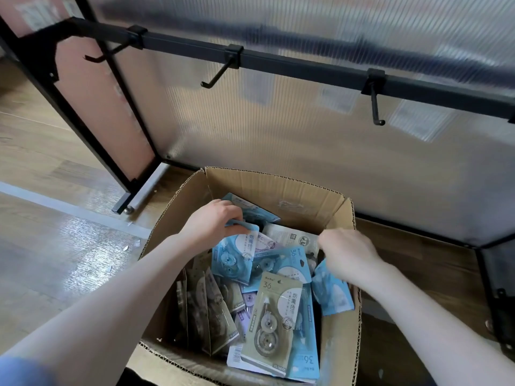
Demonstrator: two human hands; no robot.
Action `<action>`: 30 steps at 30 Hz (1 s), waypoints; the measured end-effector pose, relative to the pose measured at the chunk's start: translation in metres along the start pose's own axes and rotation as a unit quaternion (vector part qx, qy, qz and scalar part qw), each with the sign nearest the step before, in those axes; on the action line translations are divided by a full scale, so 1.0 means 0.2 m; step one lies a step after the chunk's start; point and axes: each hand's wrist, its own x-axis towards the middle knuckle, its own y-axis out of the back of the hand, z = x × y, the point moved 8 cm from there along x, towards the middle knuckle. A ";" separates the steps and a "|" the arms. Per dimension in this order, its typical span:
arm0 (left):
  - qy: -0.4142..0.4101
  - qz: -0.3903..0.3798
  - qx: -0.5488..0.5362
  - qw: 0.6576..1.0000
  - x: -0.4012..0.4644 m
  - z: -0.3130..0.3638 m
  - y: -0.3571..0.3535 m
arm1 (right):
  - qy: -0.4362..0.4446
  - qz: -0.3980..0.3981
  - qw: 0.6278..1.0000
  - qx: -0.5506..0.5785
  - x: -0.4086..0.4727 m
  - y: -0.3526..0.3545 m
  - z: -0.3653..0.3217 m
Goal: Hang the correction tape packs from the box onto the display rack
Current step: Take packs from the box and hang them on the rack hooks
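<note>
Barely begun: a person's left hand pinches a blue correction tape pack in the full cardboard box on the floor, the right hand curls among other packs, its grip unclear, while the display rack's hooks hang bare.

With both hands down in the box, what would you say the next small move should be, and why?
Probably lift the blue pack that the left hand pinches by its top edge up toward the middle hook. That hook and its neighbours look bare, and the right hand, curled among the packs, shows no clear hold.
</note>
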 end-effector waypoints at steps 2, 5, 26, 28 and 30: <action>0.007 0.002 0.001 1.000 0.00 -0.01 0.00 | -0.020 0.039 0.999 0.031 0.00 0.07 0.05; 0.021 0.012 0.004 1.000 0.00 -0.02 0.01 | -0.038 0.075 0.994 0.067 0.00 0.11 0.10; 0.097 0.015 -0.018 0.995 -0.02 -0.10 0.03 | 0.004 -0.040 0.997 0.063 0.02 -0.08 0.00; 0.095 0.012 -0.020 0.995 -0.02 -0.09 0.04 | -0.038 0.046 0.995 0.074 0.02 0.01 0.06; 0.096 0.007 -0.023 0.995 -0.02 -0.08 0.04 | -0.067 0.110 0.990 0.050 0.00 0.10 0.10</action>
